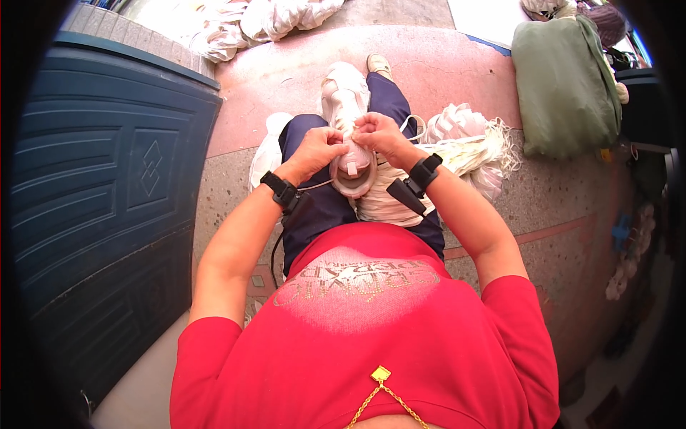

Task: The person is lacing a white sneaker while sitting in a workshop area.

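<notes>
A white and pale pink sneaker (344, 96) rests on my lap, its toe pointing away from me and its padded tongue (351, 161) and ankle opening toward me. My left hand (319, 151) is closed in a pinch at the left side of the lacing, thumb against fingertips. On the other side, my right hand (384, 136) pinches at the lacing too, close to the left fingertips. A white shoelace (414, 123) loops out beside the right hand. The bit of lace between the fingers is small and partly covered by them.
Bundles of cream shoelaces (493, 151) lie to the right of my legs. A stuffed green sack (568, 86) stands at the far right. More white bundles (275, 18) lie beyond at the top left. A dark blue panelled door (114, 164) fills the left side.
</notes>
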The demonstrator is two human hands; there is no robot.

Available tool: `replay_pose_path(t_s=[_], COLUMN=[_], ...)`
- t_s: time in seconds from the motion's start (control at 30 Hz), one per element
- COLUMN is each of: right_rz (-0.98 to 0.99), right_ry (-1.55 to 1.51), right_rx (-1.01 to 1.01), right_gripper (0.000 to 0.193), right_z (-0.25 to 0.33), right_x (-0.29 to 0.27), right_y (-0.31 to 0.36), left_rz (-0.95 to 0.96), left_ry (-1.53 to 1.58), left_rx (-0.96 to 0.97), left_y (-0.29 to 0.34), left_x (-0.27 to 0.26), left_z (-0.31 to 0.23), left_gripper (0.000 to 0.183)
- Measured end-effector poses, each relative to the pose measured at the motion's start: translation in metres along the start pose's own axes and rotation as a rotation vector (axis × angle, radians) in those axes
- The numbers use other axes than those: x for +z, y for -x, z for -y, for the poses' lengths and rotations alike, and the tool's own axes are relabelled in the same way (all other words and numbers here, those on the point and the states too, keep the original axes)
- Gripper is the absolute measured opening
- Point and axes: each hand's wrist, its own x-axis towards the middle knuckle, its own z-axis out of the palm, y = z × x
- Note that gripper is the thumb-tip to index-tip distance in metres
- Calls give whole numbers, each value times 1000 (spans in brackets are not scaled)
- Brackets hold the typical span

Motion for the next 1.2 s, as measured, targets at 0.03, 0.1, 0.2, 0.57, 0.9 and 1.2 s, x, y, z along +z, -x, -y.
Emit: replay_pose_path(t_s=[0.03,0.1,0.2,0.57,0.9,1.2], right_rz=[0,-71,-126,-140,-111,-90], right_ry=[-1,656,942,983,827,939], right_rx=[0,-353,-389,-465,-363,-412], right_gripper=[26,22,17,19,22,20], right_z=[0,4,9,11,16,18], right_x=[3,11,15,11,13,4], right_y=[-1,-2,0,-1,1,1], left_rz=[0,-4,-7,2,66,-168], left_ry=[-1,27,81,120,320,-47], left_rx=[0,21,-12,-32,-55,118], left_y=[0,-2,-2,-3,4,-2], left_x=[0,0,1,-1,-8,1], left_z=[0,3,6,7,6,5], left_gripper=[25,26,25,23,20,15])
